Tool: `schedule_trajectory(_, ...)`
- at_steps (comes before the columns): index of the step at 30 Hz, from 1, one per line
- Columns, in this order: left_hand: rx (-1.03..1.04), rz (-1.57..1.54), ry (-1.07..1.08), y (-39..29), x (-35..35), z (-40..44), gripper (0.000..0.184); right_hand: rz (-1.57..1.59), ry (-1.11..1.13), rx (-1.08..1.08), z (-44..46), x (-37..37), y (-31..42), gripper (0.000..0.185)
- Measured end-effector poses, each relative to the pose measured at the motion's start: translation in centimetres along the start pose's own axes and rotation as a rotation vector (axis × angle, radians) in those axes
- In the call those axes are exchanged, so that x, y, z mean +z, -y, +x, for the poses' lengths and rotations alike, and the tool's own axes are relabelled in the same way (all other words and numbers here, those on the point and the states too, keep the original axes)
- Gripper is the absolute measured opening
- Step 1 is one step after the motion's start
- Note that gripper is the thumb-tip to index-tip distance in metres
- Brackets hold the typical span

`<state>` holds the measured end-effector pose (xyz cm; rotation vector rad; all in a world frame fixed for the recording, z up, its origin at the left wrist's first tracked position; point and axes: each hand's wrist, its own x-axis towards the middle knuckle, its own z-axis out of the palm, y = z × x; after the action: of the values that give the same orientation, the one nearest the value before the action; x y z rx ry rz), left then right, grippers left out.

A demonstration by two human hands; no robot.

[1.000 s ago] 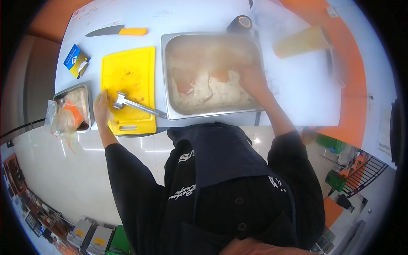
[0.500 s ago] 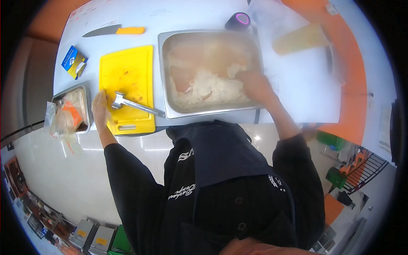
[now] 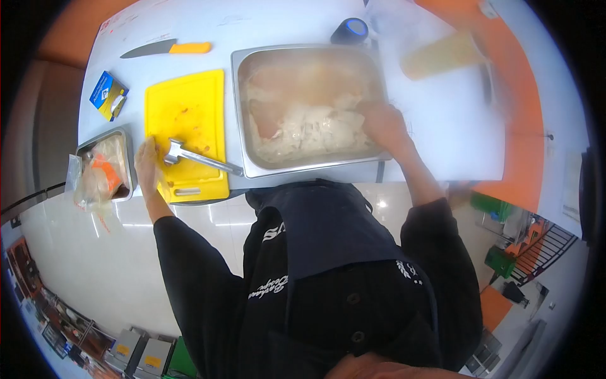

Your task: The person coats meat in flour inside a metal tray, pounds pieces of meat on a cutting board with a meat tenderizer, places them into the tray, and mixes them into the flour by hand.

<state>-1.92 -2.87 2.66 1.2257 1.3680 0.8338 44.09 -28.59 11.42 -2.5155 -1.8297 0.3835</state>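
At the right side of the large metal tray (image 3: 238,120), my right hand (image 3: 382,126) reaches over the rim. Its fingertips are blurred at the pale, creamy mass (image 3: 315,134) inside, so what they hold cannot be made out. Pinkish pieces (image 3: 267,120) lie at the tray's left, partly coated. My left hand (image 3: 148,165), in a clear glove, rests at the left edge of the yellow cutting board (image 3: 183,114); its fingers are hard to tell apart. A metal meat mallet (image 3: 203,158) lies across the board's lower part, its head beside my left hand.
An orange-handled knife (image 3: 189,48) and a blue-yellow box (image 3: 108,95) lie at the back left. A small metal tray (image 3: 130,158) holds a plastic bag (image 3: 101,174). Behind the large tray stands a dark round device (image 3: 351,31); a blurred yellowish container (image 3: 442,57) is at right.
My right hand has moved slightly right and down toward the tray's right rim. The creamy mass has spread and flattened, covering pinkish pieces. My left hand stays by the board.
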Motion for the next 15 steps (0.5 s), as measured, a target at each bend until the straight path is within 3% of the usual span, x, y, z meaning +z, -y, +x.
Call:
schedule_trajectory(5,0.040,-0.055,0.103,1.9,-1.0,1.5,0.025,-0.056,0.139,0.093,0.2,-1.1,1.1,0.021)
schedule_trajectory(8,0.043,-0.018,0.075,2.4,-1.6,1.4,0.026,0.053,0.075,0.144,0.6,-1.0,1.3,0.019)
schedule_trajectory(11,0.056,0.113,0.068,1.6,-1.2,1.5,0.027,0.018,0.098,0.014,0.5,0.5,1.0,0.017)
schedule_trajectory(13,0.066,0.148,0.069,1.7,-1.3,1.8,0.027,-0.008,0.112,0.051,1.0,0.9,1.0,0.016)
schedule_trajectory(15,0.023,0.050,0.026,1.8,-0.9,1.5,0.028,-0.027,0.058,0.092,1.7,0.0,1.6,0.015)
